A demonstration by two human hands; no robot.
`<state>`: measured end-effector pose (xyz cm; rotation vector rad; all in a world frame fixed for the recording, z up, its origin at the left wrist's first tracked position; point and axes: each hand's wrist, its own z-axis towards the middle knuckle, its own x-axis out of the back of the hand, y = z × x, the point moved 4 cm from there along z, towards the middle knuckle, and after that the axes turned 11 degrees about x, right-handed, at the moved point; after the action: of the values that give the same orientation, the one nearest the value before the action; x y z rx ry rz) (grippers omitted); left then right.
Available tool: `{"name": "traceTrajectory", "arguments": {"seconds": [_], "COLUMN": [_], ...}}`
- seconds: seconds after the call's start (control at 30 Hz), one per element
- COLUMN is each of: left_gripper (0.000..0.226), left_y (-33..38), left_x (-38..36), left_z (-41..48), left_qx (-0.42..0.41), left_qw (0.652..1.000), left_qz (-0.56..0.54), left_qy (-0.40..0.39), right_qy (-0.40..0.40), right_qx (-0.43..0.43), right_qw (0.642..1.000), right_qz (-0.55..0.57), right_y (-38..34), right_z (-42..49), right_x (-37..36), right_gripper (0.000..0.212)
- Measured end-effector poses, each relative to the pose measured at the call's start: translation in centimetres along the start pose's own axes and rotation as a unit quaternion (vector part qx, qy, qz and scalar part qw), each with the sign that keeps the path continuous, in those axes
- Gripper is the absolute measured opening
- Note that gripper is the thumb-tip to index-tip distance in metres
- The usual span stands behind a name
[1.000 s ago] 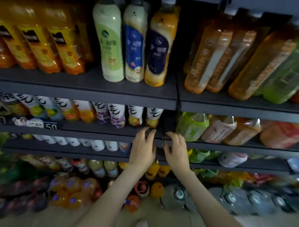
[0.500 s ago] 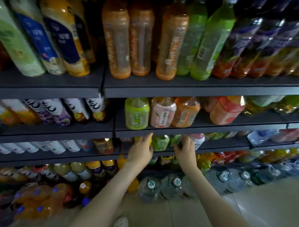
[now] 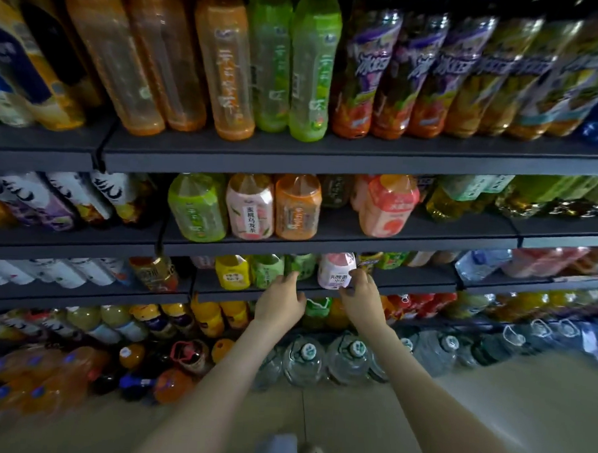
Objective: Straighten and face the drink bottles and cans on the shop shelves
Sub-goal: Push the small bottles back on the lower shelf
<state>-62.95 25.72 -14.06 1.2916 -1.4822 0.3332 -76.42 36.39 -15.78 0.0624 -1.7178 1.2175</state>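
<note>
Head view is showing both hands reaching to the third dark grey metal shelf point(image 3: 226, 294) from the top. The right hand point(image 3: 363, 299) is gripping the squat white plastic bottle with a pink top and pink label point(image 3: 333, 272), which is standing upright at the front edge of that shelf. Its fingers point(image 3: 359, 276) are curling round the bottle's right side, and the thumb is lying against the lower front. The left hand point(image 3: 280, 306) is reaching up with fingers straight and close together, the tips lying at the base of the pale green plastic bottle point(image 3: 302, 266) just left of the white one; contact cannot be confirmed. A yellow plastic bottle point(image 3: 232, 273) is standing further left on the same shelf, and large clear water jugs point(image 3: 305, 360) are sitting on the floor below
</note>
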Motion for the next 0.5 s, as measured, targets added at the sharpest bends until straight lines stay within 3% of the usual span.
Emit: {"name": "traceTrajectory", "arguments": {"seconds": [0.3,0.5], "left_gripper": [0.045,0.042], "left_y": [3.5,8.9], "left_x": [-3.0,-3.5], "left_z": [1.2,2.2], "left_qx": [-0.033,-0.091], "left_qw": [0.998,0.992], "left_qz": [0.032,0.084], "left_qy": [-0.048,-0.039], "right_qy": [-0.011,0.013], "right_qx": [-0.027,-0.063], "right_qw": [0.999,0.998], "right_qz": [-0.024,-0.026], "right_y": [3.3,5.7], "right_z": [-0.5,0.0], "right_x": [1.6,4.5], "right_gripper": [0.033,0.038]}}
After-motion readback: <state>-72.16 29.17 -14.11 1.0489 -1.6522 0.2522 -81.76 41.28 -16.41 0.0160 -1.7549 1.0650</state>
